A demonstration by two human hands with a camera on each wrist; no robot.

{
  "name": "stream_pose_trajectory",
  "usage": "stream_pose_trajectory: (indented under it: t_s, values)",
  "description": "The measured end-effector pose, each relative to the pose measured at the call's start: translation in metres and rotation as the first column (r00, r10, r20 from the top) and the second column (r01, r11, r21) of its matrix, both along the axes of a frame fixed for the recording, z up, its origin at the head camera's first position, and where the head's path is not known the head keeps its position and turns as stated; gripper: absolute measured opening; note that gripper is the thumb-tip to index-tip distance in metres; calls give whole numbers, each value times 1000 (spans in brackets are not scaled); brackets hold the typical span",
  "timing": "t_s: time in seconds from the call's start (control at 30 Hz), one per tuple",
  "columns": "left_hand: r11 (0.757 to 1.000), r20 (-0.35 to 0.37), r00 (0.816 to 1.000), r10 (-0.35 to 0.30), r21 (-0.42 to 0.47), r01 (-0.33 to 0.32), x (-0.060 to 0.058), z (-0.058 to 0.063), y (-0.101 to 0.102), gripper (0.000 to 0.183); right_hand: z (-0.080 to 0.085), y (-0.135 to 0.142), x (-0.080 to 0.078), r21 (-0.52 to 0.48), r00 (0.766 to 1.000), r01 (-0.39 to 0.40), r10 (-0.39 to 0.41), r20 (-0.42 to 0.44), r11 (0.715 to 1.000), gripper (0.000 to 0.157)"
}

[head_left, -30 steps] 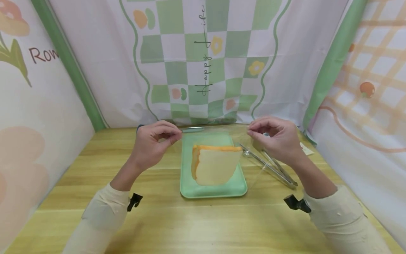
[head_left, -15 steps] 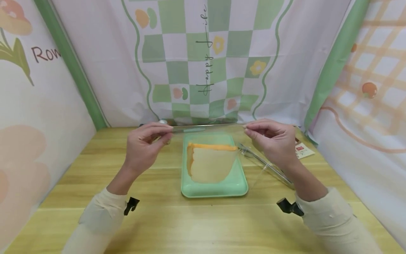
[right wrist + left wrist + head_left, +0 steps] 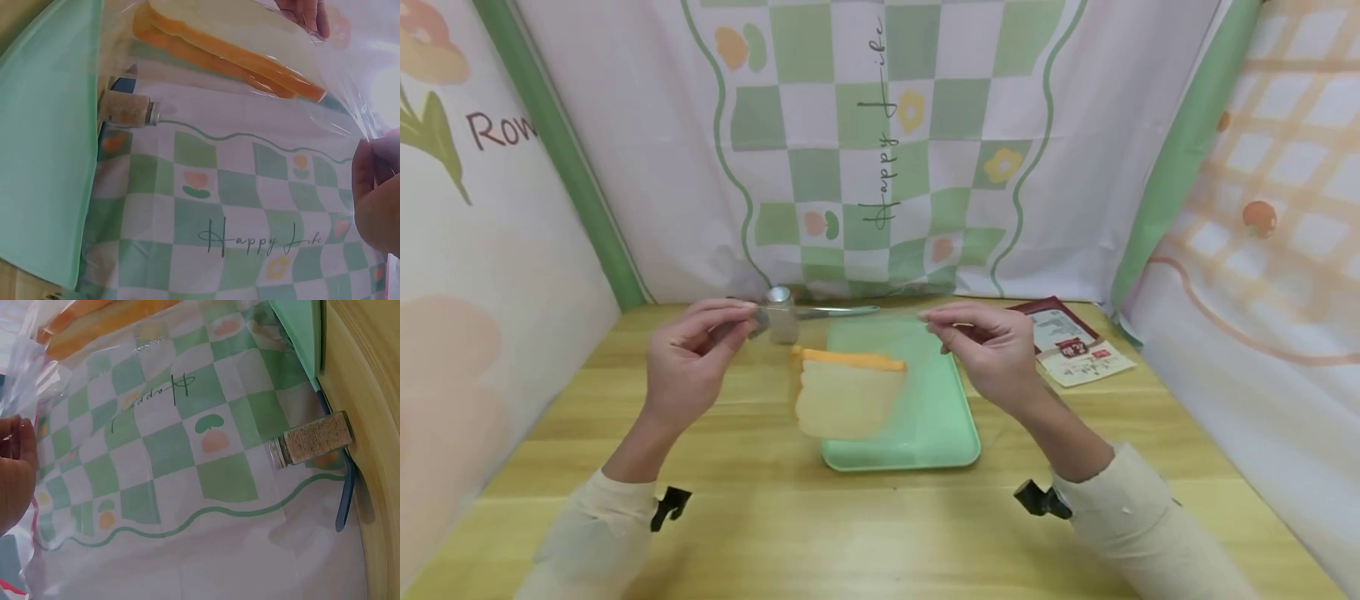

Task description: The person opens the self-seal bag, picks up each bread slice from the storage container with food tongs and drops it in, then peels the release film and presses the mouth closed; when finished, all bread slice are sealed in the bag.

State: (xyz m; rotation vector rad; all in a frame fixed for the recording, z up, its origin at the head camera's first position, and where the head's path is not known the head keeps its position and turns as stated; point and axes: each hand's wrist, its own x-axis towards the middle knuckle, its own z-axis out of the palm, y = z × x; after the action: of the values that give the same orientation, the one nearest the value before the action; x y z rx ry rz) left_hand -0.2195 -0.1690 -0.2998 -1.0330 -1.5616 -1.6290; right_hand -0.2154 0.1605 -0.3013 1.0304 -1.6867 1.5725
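Note:
A sandwich of bread slices with orange crusts hangs inside a clear plastic bag. My left hand pinches the bag's left top corner between thumb and fingers. At its other top corner my right hand pinches the film the same way. The sandwich hangs in front of the green tray, overlapping its left side in the head view. In the right wrist view, the edges of stacked slices show through the film.
Behind the bag stands a small glass jar of brown grains. A utensil with a blue-green handle lies at the table's back. A red and cream packet lies at the right. Printed cloth hangs behind the table.
Both hands have moved left with the bag, and the sandwich has shifted from over the tray to its left side. The jar and packet show more fully; the tongs have gone out of sight.

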Motion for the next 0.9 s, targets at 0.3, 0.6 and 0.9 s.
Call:
stream_pose_trajectory:
  t_s: [0.3, 0.6, 0.9]
  values:
    - [998, -75, 995, 63, -23, -65, 8, 0, -26, 18, -4, -25, 3, 36, 998, 46, -47, 43, 998, 17]
    - [997, -266, 963, 38, 72, -20, 20, 4, -46, 15, -11, -52, 8, 91, 991, 72, -61, -118, 993, 17]
    - [972, -302, 953, 37, 233, 36, 23, -5, -57, 14, -18, -78, 17, 84, 993, 61, -53, -101, 995, 21]
